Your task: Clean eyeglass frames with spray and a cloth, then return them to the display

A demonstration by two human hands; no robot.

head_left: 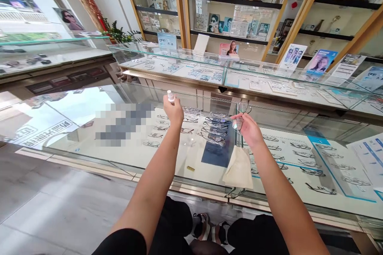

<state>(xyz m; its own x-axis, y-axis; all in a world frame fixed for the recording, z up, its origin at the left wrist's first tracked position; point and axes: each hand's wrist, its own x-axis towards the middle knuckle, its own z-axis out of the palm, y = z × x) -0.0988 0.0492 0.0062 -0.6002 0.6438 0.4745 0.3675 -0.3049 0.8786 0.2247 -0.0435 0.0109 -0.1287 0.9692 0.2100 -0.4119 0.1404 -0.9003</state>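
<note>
My left hand (173, 110) is closed around a small white spray bottle (170, 95), its nozzle end up, above the glass counter. In my right hand (249, 128) is a pair of glasses (237, 123), pinched by the frame; one lens hangs below the fingers and another shows above them. A cream cloth (238, 167) lies on the glass counter (197, 175) just below my right hand. Rows of eyeglasses (213, 129) sit inside the case between my hands, some over a dark blue panel.
More frames (302, 153) are laid out in the case on the right. Behind stands another glass display case (179, 69) with upright cards on top. Shelves (233, 2) with pictures and trophies line the wall. A white leaflet (369, 159) stands at the right edge.
</note>
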